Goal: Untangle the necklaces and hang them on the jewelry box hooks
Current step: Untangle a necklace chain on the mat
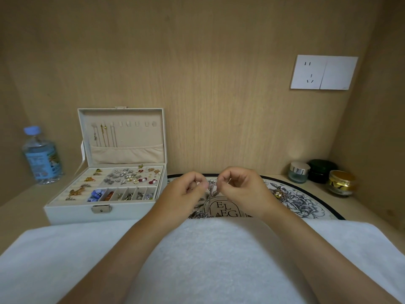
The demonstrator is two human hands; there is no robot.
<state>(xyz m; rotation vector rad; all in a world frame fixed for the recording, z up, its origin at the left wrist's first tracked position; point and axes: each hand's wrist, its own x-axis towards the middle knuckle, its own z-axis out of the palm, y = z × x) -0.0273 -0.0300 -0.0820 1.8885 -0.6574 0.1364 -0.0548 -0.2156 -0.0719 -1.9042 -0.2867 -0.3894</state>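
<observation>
Over towel [208, 260], left hand [186, 191] and right hand [241, 189] pinch vertical necklace [210, 195].

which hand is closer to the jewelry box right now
Left. The left hand sits just right of the jewelry box, near its right wall. The right hand is farther right, over the patterned mat. Both pinch the necklace between them.

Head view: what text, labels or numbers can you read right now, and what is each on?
"EL", and below it "EG": on the round floral mat, rest hidden by the white towel.
Water bottle label: too blurred to read.
Jewelry box, jars, wall socket: nothing legible.
</observation>
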